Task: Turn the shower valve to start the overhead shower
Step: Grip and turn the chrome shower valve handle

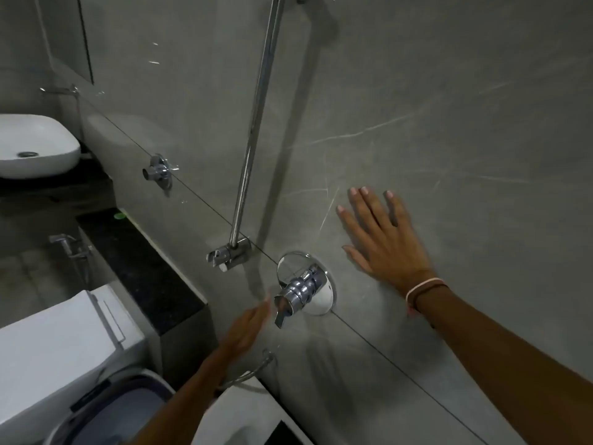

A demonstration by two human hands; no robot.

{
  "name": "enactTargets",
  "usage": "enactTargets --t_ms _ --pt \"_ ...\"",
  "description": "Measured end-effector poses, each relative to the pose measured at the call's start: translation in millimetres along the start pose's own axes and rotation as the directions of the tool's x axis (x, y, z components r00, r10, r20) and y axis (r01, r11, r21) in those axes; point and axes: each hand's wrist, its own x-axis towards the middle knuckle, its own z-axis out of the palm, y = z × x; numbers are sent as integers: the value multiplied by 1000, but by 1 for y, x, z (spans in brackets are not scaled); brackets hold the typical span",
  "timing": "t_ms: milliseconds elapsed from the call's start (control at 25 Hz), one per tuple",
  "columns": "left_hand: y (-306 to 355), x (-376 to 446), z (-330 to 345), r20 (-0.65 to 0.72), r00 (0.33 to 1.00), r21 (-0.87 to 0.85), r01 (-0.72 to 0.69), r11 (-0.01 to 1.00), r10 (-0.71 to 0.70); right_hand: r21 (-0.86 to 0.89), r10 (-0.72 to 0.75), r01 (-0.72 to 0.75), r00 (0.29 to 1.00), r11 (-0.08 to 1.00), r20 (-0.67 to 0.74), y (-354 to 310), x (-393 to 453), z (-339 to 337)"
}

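Observation:
A chrome shower valve (303, 289) with a ribbed body, a round wall plate and a small lever pointing down sits low on the grey tiled wall. My left hand (245, 329) is blurred, fingers apart, just left of the lever and holding nothing. My right hand (382, 234) lies flat on the wall above and to the right of the valve, fingers spread, with bands on the wrist. A chrome riser pipe (256, 123) runs up the wall from a bracket (229, 253); the overhead shower head is out of view.
A second small chrome tap (158, 171) is on the wall to the left. A white basin (35, 146) sits on a dark counter at far left. Below are a black ledge (141, 268), a white toilet tank (61, 348), a spray hose (247, 374) and a health faucet (69, 245).

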Motion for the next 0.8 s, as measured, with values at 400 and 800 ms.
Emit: enactTargets --t_ms 400,800 --pt "-36 51 14 101 991 -60 89 994 -83 -99 10 -20 995 995 -97 -5 2 13" --pt "-26 56 8 103 989 20 107 994 -109 -95 -3 -7 994 995 -105 -4 3 13"
